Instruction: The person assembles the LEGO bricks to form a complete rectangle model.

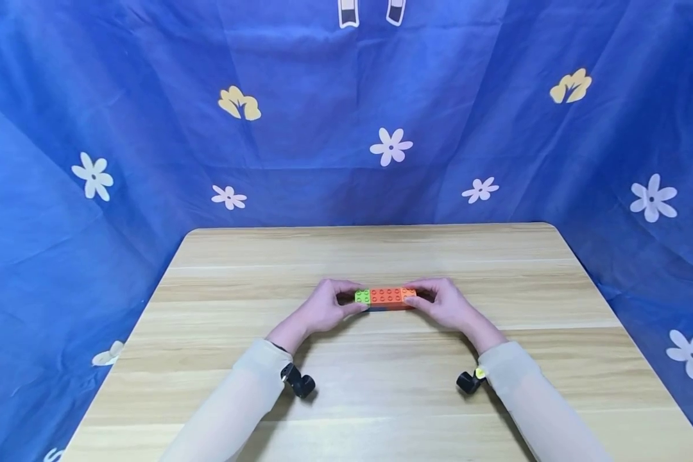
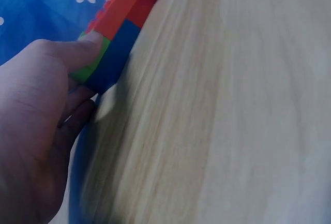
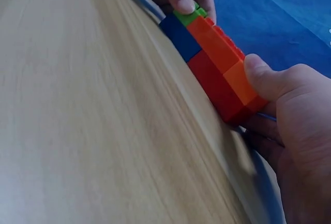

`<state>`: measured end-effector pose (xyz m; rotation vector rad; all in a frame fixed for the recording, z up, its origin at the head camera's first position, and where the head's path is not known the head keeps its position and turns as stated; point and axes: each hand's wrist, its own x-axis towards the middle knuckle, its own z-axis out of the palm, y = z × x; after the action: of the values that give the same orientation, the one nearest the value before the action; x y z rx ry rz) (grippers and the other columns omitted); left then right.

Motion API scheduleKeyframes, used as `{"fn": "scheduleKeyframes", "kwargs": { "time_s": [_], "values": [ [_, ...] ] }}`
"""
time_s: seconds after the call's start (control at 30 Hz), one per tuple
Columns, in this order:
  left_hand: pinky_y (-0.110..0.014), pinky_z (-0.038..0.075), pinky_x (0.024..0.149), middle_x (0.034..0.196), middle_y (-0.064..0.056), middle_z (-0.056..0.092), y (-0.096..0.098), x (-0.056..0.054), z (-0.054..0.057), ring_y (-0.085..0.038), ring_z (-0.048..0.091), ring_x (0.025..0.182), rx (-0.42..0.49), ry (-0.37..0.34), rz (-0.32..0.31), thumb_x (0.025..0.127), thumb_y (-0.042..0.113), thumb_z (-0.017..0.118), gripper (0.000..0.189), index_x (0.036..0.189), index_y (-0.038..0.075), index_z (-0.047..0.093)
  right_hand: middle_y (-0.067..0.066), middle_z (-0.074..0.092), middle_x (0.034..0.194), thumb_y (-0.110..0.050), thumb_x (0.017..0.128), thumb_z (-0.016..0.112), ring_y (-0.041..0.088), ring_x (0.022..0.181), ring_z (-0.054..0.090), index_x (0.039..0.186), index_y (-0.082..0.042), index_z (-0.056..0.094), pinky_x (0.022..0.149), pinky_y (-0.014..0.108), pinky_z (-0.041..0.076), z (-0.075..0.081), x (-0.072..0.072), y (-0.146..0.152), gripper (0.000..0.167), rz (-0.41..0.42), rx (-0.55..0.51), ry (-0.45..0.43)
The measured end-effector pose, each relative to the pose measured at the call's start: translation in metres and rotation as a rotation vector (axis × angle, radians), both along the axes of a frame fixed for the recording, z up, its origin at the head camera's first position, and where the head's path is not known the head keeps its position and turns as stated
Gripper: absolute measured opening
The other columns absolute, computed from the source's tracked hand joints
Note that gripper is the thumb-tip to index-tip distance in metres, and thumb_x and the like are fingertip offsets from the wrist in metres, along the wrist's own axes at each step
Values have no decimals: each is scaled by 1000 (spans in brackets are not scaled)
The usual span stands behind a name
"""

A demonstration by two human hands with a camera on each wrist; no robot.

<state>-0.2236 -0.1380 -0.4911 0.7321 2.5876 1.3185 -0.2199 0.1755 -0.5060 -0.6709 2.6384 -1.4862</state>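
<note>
A two-layer bar of studded toy building bricks lies crosswise between my hands, low over the wooden table (image 1: pixel 381 378). Its top row runs from a green brick (image 1: pixel 362 296) on the left through a longer red-orange brick (image 1: pixel 385 296) to a light orange brick (image 3: pixel 240 83) on the right. Below them sit a blue brick (image 2: pixel 117 53) and a dark red brick (image 3: pixel 213 85). My left hand (image 1: pixel 325 307) pinches the green end, thumb on the near side and fingers behind. At the other end, my right hand (image 1: pixel 447 305) grips the light orange brick the same way.
A blue cloth (image 1: pixel 300 135) with white flowers hangs behind the table and down both sides. Small black devices (image 1: pixel 298 381) stick out inward from both wrists, below the light sleeves (image 1: pixel 237 398).
</note>
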Motion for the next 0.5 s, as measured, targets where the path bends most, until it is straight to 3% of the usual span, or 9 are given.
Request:
{"fn": "scheduleKeyframes", "kwargs": {
  "time_s": [0.17, 0.37, 0.5],
  "values": [
    [-40, 54, 101, 129, -3, 73, 1, 0, 0, -16, 69, 110, 15, -20, 12, 96, 26, 82, 40, 134, 15, 75, 7, 74, 127, -24, 101, 77, 27, 120, 68, 129, -10, 77, 105, 48, 52, 1, 0, 0, 31, -2, 2, 25],
    [-43, 47, 110, 138, -6, 69, 1, 0, 2, -23, 62, 129, -5, -51, 33, 101, 34, 76, 43, 139, 16, 72, 10, 73, 130, -25, 104, 73, 27, 120, 68, 131, -6, 75, 105, 49, 52, 3, -3, -2, 33, -3, 1, 16],
    [-45, 45, 113, 140, -9, 67, 0, -3, 2, -27, 59, 133, -9, -64, 21, 102, 35, 74, 44, 141, 15, 70, 12, 73, 130, -24, 105, 71, 28, 122, 67, 132, -4, 74, 105, 48, 52, 5, -5, -2, 34, 0, 2, 17]
  ]
}}
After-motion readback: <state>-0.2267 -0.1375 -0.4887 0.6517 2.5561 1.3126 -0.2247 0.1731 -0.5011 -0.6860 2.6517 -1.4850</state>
